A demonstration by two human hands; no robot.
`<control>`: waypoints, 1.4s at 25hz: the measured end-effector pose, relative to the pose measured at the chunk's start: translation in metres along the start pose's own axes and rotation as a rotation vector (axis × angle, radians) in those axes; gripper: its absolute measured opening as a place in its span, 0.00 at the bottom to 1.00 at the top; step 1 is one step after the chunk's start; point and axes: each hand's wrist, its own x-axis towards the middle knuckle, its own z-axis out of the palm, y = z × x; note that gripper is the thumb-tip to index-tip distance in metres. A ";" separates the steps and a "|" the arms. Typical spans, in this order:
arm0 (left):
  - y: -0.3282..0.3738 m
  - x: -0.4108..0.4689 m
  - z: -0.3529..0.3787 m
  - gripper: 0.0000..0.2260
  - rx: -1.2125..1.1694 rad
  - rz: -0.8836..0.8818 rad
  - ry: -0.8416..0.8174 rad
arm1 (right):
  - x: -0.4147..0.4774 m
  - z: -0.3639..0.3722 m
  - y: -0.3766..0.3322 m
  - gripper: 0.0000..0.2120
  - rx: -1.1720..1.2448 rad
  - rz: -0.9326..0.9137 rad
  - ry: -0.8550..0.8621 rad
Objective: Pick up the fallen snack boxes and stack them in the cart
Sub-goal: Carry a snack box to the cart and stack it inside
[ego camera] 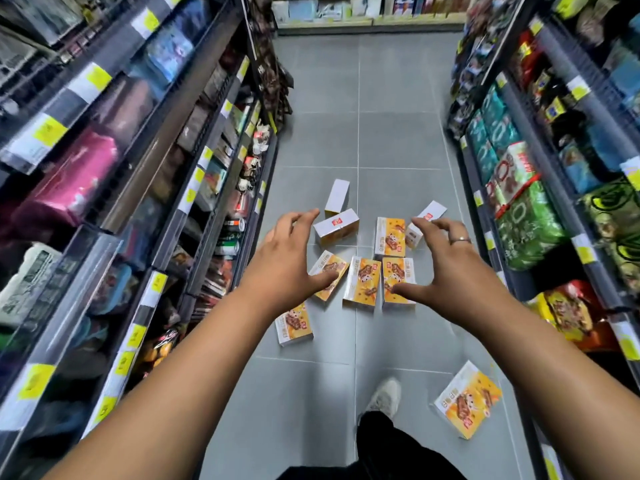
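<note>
Head view looks down a narrow shop aisle. Left shelving (145, 188) forms the left edge, with packets crowding right up to its shelf lips. The grey tiled floor (346, 133) between the racks is the only free lane, and it runs open past the boxes to a far cross shelf (346, 19).

The left hand (287, 258) hovers above the floor, fingers spread and released, holding nothing. The snack boxes (363, 282) lie scattered on the tiles mid-aisle, below and between the hands. Some lie flat and some rest on a side, and several touch one another. One box (294, 325) sits partly under the left wrist. A white shoe (384, 398) stands on bare floor nearer the camera.

The right hand (446, 268), with a ring (460, 240) on one finger, is likewise spread and empty. A lone box (467, 400) lies apart, close to the foot of the right shelving (540, 202), which closes the right edge.

Yellow-and-white price tags (46, 131) line the shelf lips on both sides, but their print is too blurred to read. The box fronts are orange-yellow with a small red square logo, a snack picture and Chinese characters too small to make out. The box sides are plain white.
</note>
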 end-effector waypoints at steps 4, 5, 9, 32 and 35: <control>0.015 0.093 0.018 0.43 -0.008 -0.068 -0.007 | 0.090 -0.025 0.038 0.48 -0.050 -0.040 -0.082; 0.015 0.110 0.021 0.43 -0.008 -0.081 0.001 | 0.109 -0.030 0.043 0.48 -0.062 -0.055 -0.096; 0.012 0.162 0.035 0.43 0.013 -0.135 -0.022 | 0.178 -0.036 0.061 0.48 -0.096 -0.080 -0.151; -0.226 0.484 0.312 0.46 0.189 -0.183 -0.269 | 0.573 0.263 0.179 0.51 -0.408 -0.189 -0.366; -0.263 0.506 0.386 0.47 0.178 -0.220 -0.260 | 0.606 0.345 0.211 0.52 -0.404 -0.205 -0.396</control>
